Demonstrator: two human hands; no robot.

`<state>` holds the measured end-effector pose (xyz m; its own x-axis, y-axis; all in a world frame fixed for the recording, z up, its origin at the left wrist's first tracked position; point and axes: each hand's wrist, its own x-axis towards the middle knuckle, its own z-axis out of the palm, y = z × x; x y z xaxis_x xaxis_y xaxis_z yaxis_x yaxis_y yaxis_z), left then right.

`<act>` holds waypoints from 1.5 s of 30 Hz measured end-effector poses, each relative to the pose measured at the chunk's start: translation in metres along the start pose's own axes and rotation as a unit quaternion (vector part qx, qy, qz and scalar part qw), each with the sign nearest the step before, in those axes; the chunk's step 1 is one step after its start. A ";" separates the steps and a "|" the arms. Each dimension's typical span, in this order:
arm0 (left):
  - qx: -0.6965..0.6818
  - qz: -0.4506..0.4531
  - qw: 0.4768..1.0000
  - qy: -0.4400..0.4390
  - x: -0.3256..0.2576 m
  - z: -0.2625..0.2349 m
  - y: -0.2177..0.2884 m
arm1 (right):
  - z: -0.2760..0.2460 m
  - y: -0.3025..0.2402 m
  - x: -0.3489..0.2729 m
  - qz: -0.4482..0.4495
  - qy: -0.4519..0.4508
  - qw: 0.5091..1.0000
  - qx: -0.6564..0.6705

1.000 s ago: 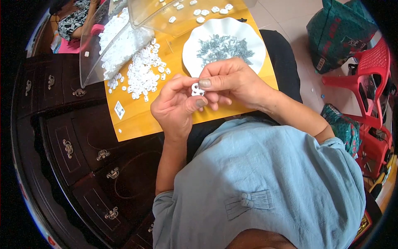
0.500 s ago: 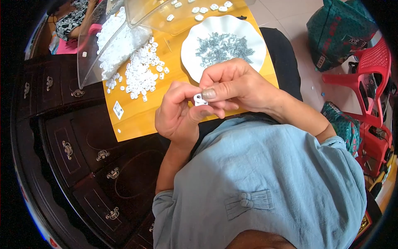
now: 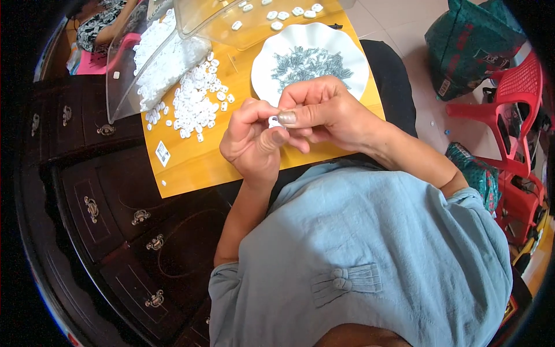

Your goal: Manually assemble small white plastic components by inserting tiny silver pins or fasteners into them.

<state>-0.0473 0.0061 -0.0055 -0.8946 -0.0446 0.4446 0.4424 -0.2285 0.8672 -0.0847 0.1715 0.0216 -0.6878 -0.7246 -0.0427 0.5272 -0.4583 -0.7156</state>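
While both hands' fingers [image 3: 286, 117] pinch a small white piece [image 3: 274, 122], white plate [image 3: 347, 49] behind, loose white pieces [image 3: 193, 104] left.

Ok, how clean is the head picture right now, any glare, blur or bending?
Head view: even daylight, soft shadows; sharp on both hands, left hand and right hand, pinching a small white piece; mild glare on the clear plastic tray; edges of the dark wooden cabinet bend near the black rim.

Two bare hands meet above a yellow board [image 3: 191, 168]: the left hand [image 3: 251, 144] and right hand [image 3: 324, 113] pinch one small white piece [image 3: 273, 121] together. Beyond lie a white plate [image 3: 347, 49] of small grey parts and, left, loose white pieces [image 3: 193, 104].
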 end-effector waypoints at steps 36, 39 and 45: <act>0.141 -0.160 0.968 0.130 -0.019 -0.001 0.038 | 0.025 0.023 0.014 -0.196 0.116 0.930 -0.288; 0.134 -0.163 0.969 0.132 -0.024 -0.003 0.040 | 0.030 0.022 0.010 -0.170 0.101 0.937 -0.289; 0.394 0.093 0.911 0.073 -0.029 -0.022 0.028 | 0.033 0.036 0.016 -0.212 0.116 0.879 -0.411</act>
<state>-0.0100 -0.0202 0.0012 -0.7722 -0.1539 0.6164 0.4438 0.5636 0.6967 -0.0600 0.1267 0.0176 -0.8694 -0.4101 0.2756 -0.2729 -0.0663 -0.9597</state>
